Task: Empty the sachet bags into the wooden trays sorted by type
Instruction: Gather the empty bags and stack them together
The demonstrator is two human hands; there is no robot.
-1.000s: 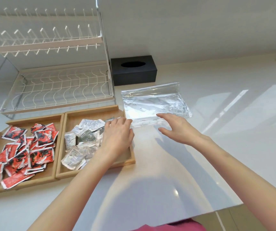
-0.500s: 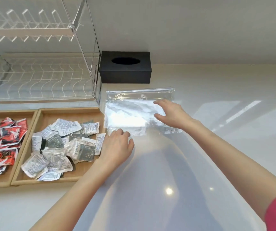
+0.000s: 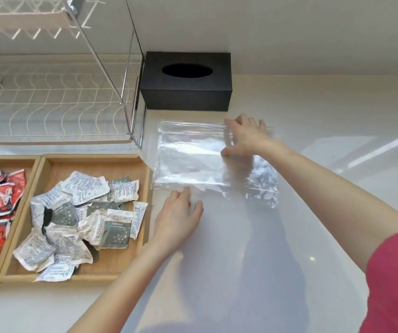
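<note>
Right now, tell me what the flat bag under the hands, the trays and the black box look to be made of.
Bag: thin clear plastic film, glossy; the counter shows through and it crinkles with bright glare. Trays: light wood, matte, by their pale tan colour and faint grain. Black box: matte dark surface, finely textured; could be leatherette, fabric or board, hard to tell.

A home kitchen: wire dish rack (image 3: 56,99) on a glossy white countertop (image 3: 313,111), black tissue box (image 3: 186,80) alongside.
</note>
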